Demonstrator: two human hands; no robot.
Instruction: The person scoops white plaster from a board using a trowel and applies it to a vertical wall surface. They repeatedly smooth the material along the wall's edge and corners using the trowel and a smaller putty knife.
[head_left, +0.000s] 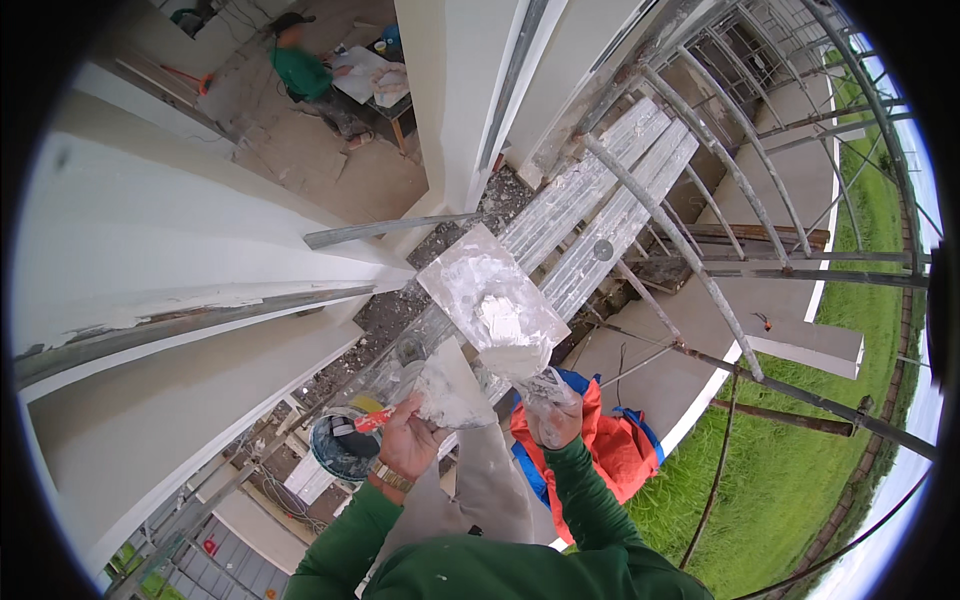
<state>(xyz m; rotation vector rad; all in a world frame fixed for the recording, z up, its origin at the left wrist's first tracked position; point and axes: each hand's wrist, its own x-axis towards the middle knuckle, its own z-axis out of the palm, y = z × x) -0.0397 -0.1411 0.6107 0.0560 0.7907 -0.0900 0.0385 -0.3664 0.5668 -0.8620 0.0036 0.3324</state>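
My left hand (405, 440), with a metal-banded watch at its wrist, is closed around a broad putty knife (452, 388). The knife has a red handle end and a wide, plaster-smeared blade. Coated in white, my right hand (553, 408) grips the near corner of a square mortar board (465, 262); its fingers are partly hidden. A mound of wet white plaster (500, 318) lies on the board, thickest toward that hand. The blade is close to the board's near left edge; whether they touch I cannot tell.
Plaster-spattered scaffold planks (590, 190) run ahead, with metal scaffold pipes (690, 245) along the right. A bucket (345, 445) stands left of me, an orange-and-blue tarp (600, 440) at right. Beyond the wall opening, a person in green (302, 72) is beside a table.
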